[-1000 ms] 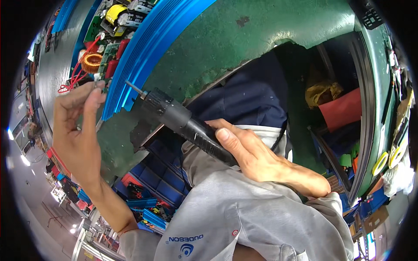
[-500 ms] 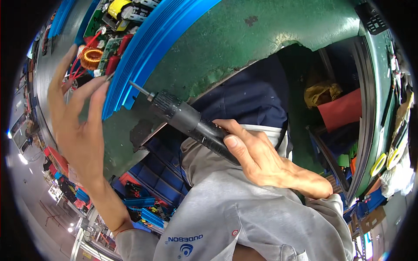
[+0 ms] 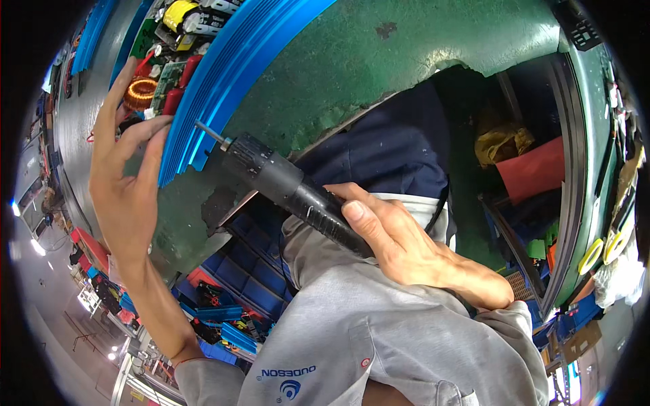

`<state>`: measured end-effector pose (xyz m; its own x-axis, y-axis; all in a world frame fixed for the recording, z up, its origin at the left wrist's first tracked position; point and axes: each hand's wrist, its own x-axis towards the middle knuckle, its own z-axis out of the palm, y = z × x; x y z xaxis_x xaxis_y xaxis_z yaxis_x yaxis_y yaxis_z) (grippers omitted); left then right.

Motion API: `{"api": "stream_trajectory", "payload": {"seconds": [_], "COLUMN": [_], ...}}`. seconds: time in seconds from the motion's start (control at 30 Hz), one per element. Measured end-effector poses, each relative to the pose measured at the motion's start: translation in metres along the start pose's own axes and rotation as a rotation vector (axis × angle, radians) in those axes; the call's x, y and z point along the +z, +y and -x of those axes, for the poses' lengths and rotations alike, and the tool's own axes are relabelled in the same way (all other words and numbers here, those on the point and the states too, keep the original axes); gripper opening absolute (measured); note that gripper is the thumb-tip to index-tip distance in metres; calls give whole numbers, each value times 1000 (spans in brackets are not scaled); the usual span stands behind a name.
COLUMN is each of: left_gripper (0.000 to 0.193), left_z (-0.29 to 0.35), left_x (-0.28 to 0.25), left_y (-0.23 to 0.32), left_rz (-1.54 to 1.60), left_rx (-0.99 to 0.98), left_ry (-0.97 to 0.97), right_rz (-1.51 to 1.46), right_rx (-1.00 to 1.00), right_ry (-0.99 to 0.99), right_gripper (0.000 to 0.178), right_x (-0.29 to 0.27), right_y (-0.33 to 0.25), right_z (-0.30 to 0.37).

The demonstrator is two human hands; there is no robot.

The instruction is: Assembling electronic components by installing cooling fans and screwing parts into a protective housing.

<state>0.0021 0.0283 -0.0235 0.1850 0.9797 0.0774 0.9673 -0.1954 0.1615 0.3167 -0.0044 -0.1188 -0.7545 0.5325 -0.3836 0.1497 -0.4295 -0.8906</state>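
My right hand (image 3: pixel 413 243) is wrapped round a black electric screwdriver (image 3: pixel 291 186). Its thin metal bit points up and left, close to the outer wall of a blue finned metal housing (image 3: pixel 237 61). My left hand (image 3: pixel 128 193) is at the near end of that housing, thumb and forefinger drawn together at its edge in a pinch, the other fingers extended. Whatever lies between those fingertips is too small to make out. Inside the housing sits a circuit board with a copper-wound ring coil (image 3: pixel 140 93), red block components (image 3: pixel 173 101) and a yellow-wrapped part (image 3: pixel 180 15).
The green worktop (image 3: pixel 325 74) has a worn, chipped edge before my lap. Another blue housing (image 3: pixel 93 34) lies at the far left. Below the bench edge are blue bins (image 3: pixel 254 271) with parts. To the right, a red sheet (image 3: pixel 531 169) and yellow tape rolls (image 3: pixel 590 256) show.
My left hand has shifted slightly right and up, its forefinger and thumb now against the housing edge. The screwdriver has moved a little left and up with my right hand.
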Motion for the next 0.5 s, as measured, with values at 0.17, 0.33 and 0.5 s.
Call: {"api": "stream_trajectory", "payload": {"seconds": [0.17,0.33,0.5], "left_gripper": [13,12,12], "left_z": [1,-1,-2], "left_x": [1,-2,3], "left_y": [-1,2,1], "left_rz": [38,40,51], "left_rx": [-2,-24,-30], "left_ry": [24,8,8], "right_rz": [78,141,169], "right_rx": [87,39,31], "right_ry": [13,29,43], "right_gripper": [55,52,51], "right_x": [-6,-3,-3], "right_y": [-16,-14,-13], "right_z": [9,13,13]}}
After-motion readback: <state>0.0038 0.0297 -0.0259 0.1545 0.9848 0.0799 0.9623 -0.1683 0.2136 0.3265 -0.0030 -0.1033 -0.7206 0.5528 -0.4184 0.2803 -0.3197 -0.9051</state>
